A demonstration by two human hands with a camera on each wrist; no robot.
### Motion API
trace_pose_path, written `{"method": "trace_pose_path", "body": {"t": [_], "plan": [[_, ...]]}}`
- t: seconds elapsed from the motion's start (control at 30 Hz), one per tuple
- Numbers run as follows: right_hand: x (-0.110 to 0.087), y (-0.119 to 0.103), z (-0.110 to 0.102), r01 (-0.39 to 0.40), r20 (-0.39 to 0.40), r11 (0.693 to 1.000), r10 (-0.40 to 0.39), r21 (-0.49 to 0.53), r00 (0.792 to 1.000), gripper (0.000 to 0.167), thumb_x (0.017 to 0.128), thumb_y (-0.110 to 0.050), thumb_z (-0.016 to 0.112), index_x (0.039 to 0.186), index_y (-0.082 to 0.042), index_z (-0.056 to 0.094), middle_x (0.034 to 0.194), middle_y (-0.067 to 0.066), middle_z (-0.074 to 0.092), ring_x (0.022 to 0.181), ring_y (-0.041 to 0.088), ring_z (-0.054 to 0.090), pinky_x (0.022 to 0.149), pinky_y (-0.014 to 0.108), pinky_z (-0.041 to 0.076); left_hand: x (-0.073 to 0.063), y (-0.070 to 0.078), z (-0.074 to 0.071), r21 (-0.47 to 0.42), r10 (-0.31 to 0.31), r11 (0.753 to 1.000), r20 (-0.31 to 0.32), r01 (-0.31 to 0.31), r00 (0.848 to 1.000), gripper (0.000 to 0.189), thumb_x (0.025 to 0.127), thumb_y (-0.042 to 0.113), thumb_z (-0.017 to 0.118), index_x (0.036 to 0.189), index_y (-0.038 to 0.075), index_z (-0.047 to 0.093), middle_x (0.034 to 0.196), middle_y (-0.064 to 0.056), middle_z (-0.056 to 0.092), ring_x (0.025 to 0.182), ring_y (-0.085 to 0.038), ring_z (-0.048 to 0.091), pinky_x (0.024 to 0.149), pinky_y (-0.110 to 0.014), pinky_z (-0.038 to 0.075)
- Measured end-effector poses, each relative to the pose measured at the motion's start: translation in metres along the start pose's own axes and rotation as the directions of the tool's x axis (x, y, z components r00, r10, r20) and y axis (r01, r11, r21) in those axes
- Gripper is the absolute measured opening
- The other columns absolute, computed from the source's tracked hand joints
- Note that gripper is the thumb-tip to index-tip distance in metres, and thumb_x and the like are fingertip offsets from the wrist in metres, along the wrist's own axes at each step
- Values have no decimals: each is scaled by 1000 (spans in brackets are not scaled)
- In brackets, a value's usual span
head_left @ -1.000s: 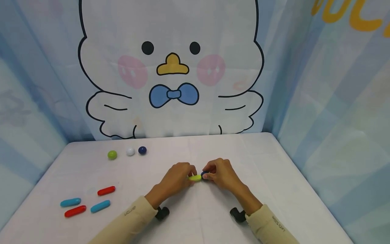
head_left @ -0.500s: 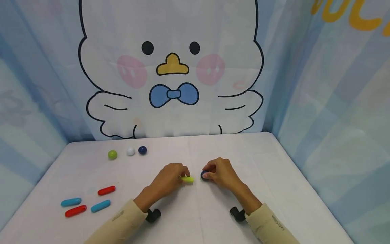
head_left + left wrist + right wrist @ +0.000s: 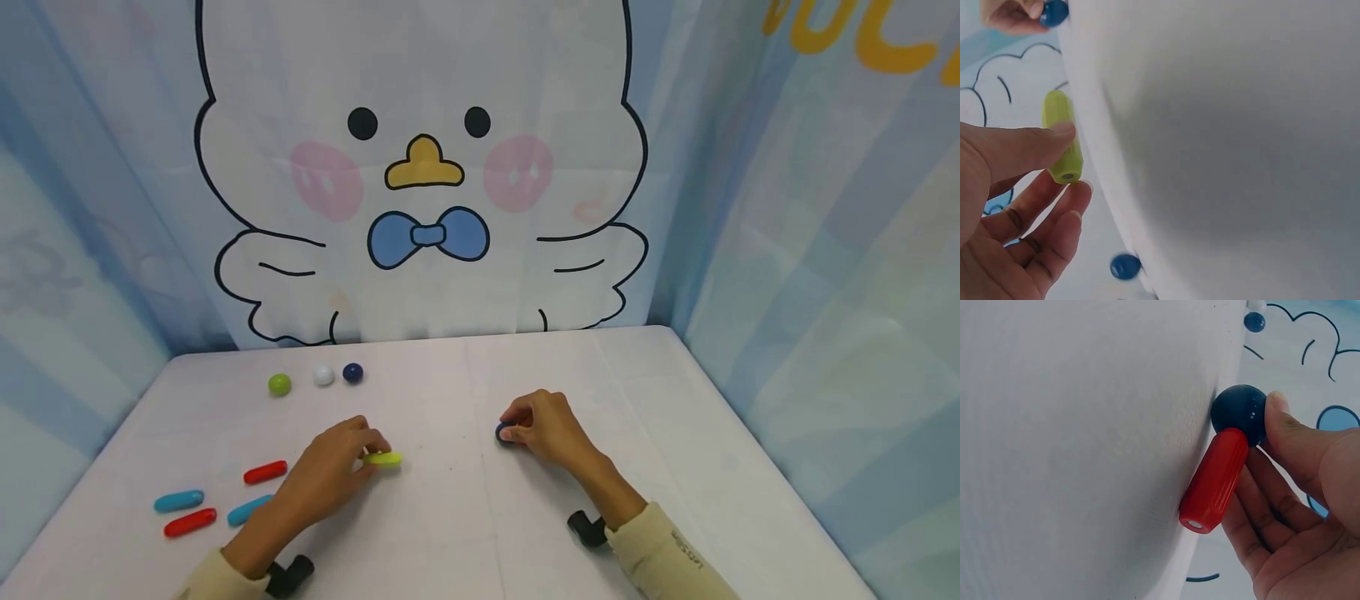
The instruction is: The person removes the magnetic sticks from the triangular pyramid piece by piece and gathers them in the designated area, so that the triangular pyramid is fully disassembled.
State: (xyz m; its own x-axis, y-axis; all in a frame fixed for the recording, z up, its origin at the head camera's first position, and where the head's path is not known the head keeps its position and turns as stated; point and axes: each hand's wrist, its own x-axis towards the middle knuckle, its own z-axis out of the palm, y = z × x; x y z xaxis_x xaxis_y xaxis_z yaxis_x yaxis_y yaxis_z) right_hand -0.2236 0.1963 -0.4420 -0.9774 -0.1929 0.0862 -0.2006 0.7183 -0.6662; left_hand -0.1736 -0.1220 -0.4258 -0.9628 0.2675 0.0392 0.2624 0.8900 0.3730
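Between thumb and fingers, my left hand [image 3: 330, 467] pinches a yellow-green rod [image 3: 1058, 111] above the white table, left of centre in the head view. A small grey disc shows in the rod's end in the left wrist view. Right of centre, my right hand [image 3: 553, 432] pinches a glossy dark blue ball [image 3: 1235, 412] between thumb and fingers. A red rod [image 3: 1215, 481] meets this ball end-on in the right wrist view and slants away from it, its far end close to the tabletop. In the head view my right fingers mostly hide that red rod.
At the back left sit a green ball [image 3: 279, 384], a white ball [image 3: 324, 376] and another dark blue ball [image 3: 353, 373]. Two red rods [image 3: 191, 522] and two light blue rods [image 3: 178, 501] lie at the left, one partly behind my left forearm. A printed curtain [image 3: 420, 292] stands behind the table.
My left hand has drawn the yellow-green rod away from the dark blue ball, moving left and slightly nearer me. My right hand stays in place with the ball.
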Motion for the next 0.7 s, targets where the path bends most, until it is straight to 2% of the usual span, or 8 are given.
{"method": "trace_pose_path", "body": {"t": [0.2, 0.33, 0.5, 0.7], "plan": [[-1, -1, 0, 2, 2, 1000, -2, 5, 1000, 11, 84, -13, 90, 93, -15, 83, 85, -6, 77, 74, 8, 63, 68, 23, 55, -17, -32, -11, 34, -36, 999, -2, 36, 999, 25, 83, 7, 90, 102, 18, 80, 92, 5, 66, 92, -15, 58, 89, -41, 59], [-1, -1, 0, 8, 0, 1000, -8, -2, 1000, 11, 84, -13, 90, 93, -16, 83, 85, -6, 77, 74, 7, 63, 69, 24, 55, -25, -48, -14, 59, -96, 994, 27, 94, 995, 24, 83, 8, 90, 103, 17, 80, 92, 4, 66, 92, -16, 56, 91, -44, 59], [-1, -1, 0, 10, -3, 1000, -10, -9, 1000, 11, 84, -13, 90, 93, -16, 83, 85, -6, 77, 74, 8, 62, 70, 25, 55, -30, -60, -14, 80, -135, 988, 49, 130, 990, 24, 83, 11, 90, 104, 16, 80, 90, 4, 67, 90, -17, 55, 93, -46, 58], [-1, -1, 1, 18, 6, 1000, -18, 5, 1000, 11, 85, -13, 89, 93, -16, 83, 84, -6, 76, 73, 8, 63, 66, 23, 54, -34, -66, -17, 117, -111, 988, 46, 105, 993, 25, 82, 11, 91, 104, 15, 80, 89, 4, 68, 89, -18, 54, 91, -46, 57]]}}
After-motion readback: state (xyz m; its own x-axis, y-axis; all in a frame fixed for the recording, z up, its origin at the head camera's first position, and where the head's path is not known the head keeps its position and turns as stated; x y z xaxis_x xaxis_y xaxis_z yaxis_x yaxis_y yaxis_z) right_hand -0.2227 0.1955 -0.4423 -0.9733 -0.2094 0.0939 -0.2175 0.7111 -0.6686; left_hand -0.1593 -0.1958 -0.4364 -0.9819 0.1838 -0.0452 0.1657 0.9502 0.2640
